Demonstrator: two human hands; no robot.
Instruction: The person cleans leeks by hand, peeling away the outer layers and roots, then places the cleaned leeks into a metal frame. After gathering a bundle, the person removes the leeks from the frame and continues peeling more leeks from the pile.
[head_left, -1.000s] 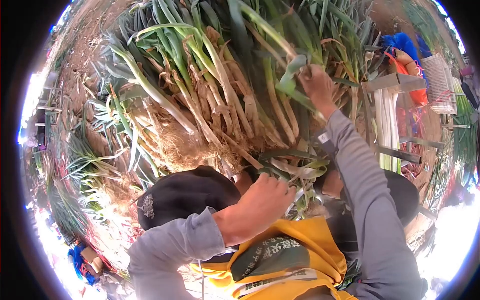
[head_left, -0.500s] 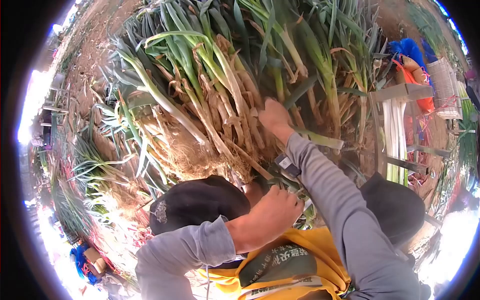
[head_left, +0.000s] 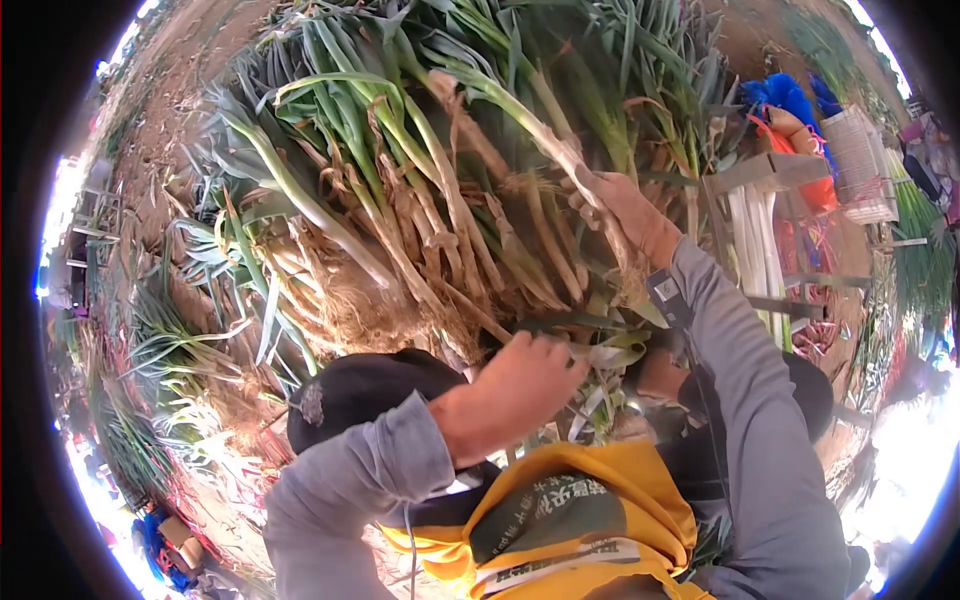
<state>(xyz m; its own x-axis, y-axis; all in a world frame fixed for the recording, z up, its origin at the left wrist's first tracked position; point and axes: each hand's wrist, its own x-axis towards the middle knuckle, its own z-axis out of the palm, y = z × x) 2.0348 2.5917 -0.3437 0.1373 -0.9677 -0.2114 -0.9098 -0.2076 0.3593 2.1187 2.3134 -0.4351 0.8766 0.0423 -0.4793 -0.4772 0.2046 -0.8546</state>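
Note:
My right hand (head_left: 632,212) is closed around the lower stalk of a long green onion (head_left: 552,143). Its leafy end points up and left, and its rooty end hangs below my fingers. My left hand (head_left: 518,388) hovers above my lap with curled fingers; whether anything small is in them is hidden. A big heap of unpeeled green onions (head_left: 372,165) lies in front of me, roots towards me, with dry brown skins and soil on them. Loose leaves and peelings (head_left: 610,357) lie between my knees.
To the right, a metal rack (head_left: 765,175) holds peeled white stalks (head_left: 752,235). Behind it are a blue bundle (head_left: 780,97), an orange bag (head_left: 815,165) and a pale crate (head_left: 858,165). More onions (head_left: 165,330) lie on the ground at left.
My right hand has moved right, drawing a green onion from the heap. My left hand has shifted slightly left. The view has shifted a little.

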